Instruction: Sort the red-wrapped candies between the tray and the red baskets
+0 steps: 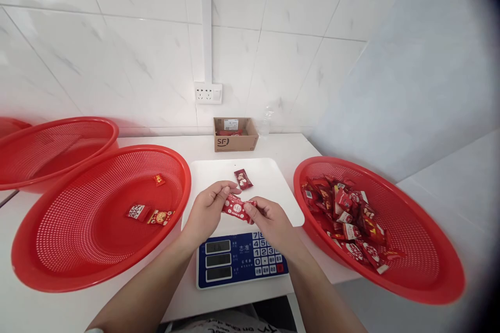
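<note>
From the head camera, the left hand [209, 205] and the right hand [275, 223] are close together over the scale, each pinching the same patterned red packet [236, 208] near one end, so that it lies roughly level between the fingertips. The packet is above the near part of the white weighing plate [273, 182]. The plate's rounded far edge shows beyond the hands, and a strip of white table [273, 148] runs between it and a small cardboard box [242, 142]. Narrow gaps part the plate from a basket on either side. The table's near edge runs just below the scale's blue keypad panel [242, 278], close to the person's clothing [219, 325].

On the plate, just beyond the left fingertips, lies a dark red packet [243, 179]. The left basket [113, 218], red and wide, holds a few packets on the side toward the scale; another red basket [58, 158] stands behind it. The right basket [425, 250] holds a heap of packets [347, 218] gathered toward the scale, and its outer part reaches past the table's edge. The forearms pass between these high rims. Behind the box rises a tiled wall [148, 62] with a socket [208, 93].
</note>
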Demonstrator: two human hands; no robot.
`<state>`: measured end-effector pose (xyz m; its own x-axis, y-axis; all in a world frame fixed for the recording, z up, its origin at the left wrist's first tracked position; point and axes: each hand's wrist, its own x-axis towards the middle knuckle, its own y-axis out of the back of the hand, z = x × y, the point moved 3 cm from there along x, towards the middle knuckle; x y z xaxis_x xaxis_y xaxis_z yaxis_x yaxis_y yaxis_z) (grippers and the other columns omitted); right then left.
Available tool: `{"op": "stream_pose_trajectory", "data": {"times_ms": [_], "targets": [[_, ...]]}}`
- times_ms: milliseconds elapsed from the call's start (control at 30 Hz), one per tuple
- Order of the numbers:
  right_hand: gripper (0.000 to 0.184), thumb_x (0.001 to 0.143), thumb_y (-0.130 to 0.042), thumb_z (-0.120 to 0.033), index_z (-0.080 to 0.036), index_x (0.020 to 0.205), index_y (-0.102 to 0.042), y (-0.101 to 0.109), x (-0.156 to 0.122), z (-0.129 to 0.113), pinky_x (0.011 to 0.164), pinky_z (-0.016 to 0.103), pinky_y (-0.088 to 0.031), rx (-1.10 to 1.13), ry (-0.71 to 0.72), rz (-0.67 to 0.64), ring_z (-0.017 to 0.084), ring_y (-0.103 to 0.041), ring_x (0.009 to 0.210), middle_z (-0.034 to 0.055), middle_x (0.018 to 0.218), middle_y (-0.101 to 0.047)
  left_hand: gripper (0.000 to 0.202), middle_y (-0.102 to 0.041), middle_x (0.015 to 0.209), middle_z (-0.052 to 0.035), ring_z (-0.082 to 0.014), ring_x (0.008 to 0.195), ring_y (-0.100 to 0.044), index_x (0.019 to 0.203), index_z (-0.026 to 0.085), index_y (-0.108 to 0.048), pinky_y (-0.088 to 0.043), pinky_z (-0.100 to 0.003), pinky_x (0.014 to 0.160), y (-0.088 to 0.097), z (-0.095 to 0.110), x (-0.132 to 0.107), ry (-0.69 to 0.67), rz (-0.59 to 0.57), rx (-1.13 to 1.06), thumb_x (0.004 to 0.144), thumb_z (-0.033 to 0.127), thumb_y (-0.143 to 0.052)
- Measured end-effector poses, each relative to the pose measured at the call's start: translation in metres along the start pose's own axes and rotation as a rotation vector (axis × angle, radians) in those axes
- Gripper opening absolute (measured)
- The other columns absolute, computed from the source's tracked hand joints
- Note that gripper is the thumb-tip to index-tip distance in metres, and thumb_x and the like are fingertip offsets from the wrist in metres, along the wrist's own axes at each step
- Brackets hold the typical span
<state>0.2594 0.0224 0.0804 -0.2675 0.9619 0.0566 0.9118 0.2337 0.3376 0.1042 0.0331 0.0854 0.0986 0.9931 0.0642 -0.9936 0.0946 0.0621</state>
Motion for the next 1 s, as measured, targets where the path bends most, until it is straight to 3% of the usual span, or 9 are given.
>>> {"op": "stream_pose_trajectory", "data": {"times_ms": [100,233,433,567,667,733,800,867,1000], "targets": [[0.037,0.087,-0.046,-0.047,-0.020,0.061,-0.047,0.001,0.002,0.001,0.053,0.025,-0.034,0.005,-0.003,0.058,0.013,-0.042,0.055,-0.0029,0.057,-0.046,0.029,-0.062,0.076,0.0001,-0.0127,0.069,-0.056,0.099,0.019,-0.059,-0.047,-0.025,0.065,-0.003,-0.001,-0.001,0.051,-0.040,-0.093,0.087,0.043,-0.049],[0.036,0.086,-0.046,-0.048,-0.019,0.064,-0.049,0.005,0.003,0.001,0.054,0.026,-0.034,0.050,0.000,0.098,0.013,-0.043,0.057,-0.0022,0.058,-0.048,0.029,-0.060,0.082,-0.0004,-0.0122,0.071,-0.057,0.092,0.018,-0.055,-0.051,-0.028,0.068,-0.009,-0.002,-0.003,0.113,-0.158,-0.246,0.085,0.047,-0.051],[0.037,0.086,-0.047,-0.049,-0.019,0.064,-0.050,0.006,0.003,0.001,0.054,0.026,-0.035,0.055,-0.003,0.112,0.013,-0.043,0.057,-0.0026,0.058,-0.047,0.027,-0.059,0.079,-0.0007,-0.0118,0.072,-0.056,0.089,0.016,-0.056,-0.050,-0.028,0.070,-0.011,-0.003,-0.004,0.119,-0.220,-0.202,0.082,0.042,-0.059],[0.035,0.086,-0.048,-0.050,-0.019,0.071,-0.055,0.006,0.002,0.002,0.059,0.026,-0.039,0.068,0.008,0.044,0.014,-0.050,0.061,-0.0013,0.063,-0.054,0.021,-0.057,0.075,0.0005,-0.0111,0.068,-0.053,0.083,0.016,-0.055,-0.047,-0.026,0.066,-0.008,0.000,-0.002,0.042,-0.220,-0.141,0.083,0.037,-0.058],[0.032,0.086,-0.049,-0.048,-0.018,0.082,-0.059,0.007,0.002,-0.001,0.065,0.028,-0.043,0.115,0.016,-0.056,0.015,-0.055,0.068,0.0006,0.073,-0.060,0.021,-0.055,0.072,0.0011,-0.0109,0.065,-0.050,0.080,0.016,-0.056,-0.043,-0.025,0.062,-0.009,0.001,-0.002,0.036,-0.322,-0.009,0.083,0.037,-0.058],[0.031,0.087,-0.050,-0.047,-0.018,0.082,-0.059,0.007,0.001,-0.004,0.065,0.027,-0.044,0.117,0.017,-0.096,0.014,-0.056,0.068,0.0005,0.074,-0.060,0.021,-0.054,0.070,0.0020,-0.0108,0.063,-0.049,0.088,0.018,-0.056,-0.042,-0.025,0.061,-0.010,0.000,-0.002,0.037,-0.332,0.015,0.084,0.038,-0.056],[0.031,0.087,-0.049,-0.046,-0.018,0.079,-0.060,0.006,0.001,-0.006,0.064,0.027,-0.044,0.106,0.022,-0.111,0.014,-0.055,0.067,0.0001,0.071,-0.058,0.025,-0.052,0.068,0.0034,-0.0109,0.063,-0.047,0.100,0.019,-0.052,-0.042,-0.025,0.061,-0.010,-0.001,-0.002,0.022,-0.270,-0.030,0.085,0.040,-0.054],[0.032,0.087,-0.048,-0.047,-0.019,0.078,-0.060,0.004,0.001,-0.005,0.058,0.026,-0.044,0.115,0.009,-0.075,0.013,-0.052,0.060,-0.0005,0.068,-0.057,0.029,-0.054,0.073,0.0021,-0.0120,0.067,-0.050,0.105,0.020,-0.049,-0.044,-0.026,0.064,-0.012,-0.001,-0.003,0.007,-0.240,-0.060,0.085,0.041,-0.054],[0.032,0.086,-0.049,-0.049,-0.018,0.084,-0.057,0.001,-0.001,0.003,0.051,0.024,-0.046,0.261,-0.027,0.080,0.011,-0.050,0.055,-0.0001,0.071,-0.056,0.027,-0.061,0.092,-0.0039,-0.0168,0.084,-0.055,0.100,0.019,-0.052,-0.045,-0.029,0.070,-0.018,0.000,-0.010,0.031,-0.284,0.052,0.081,0.036,-0.061]]}}
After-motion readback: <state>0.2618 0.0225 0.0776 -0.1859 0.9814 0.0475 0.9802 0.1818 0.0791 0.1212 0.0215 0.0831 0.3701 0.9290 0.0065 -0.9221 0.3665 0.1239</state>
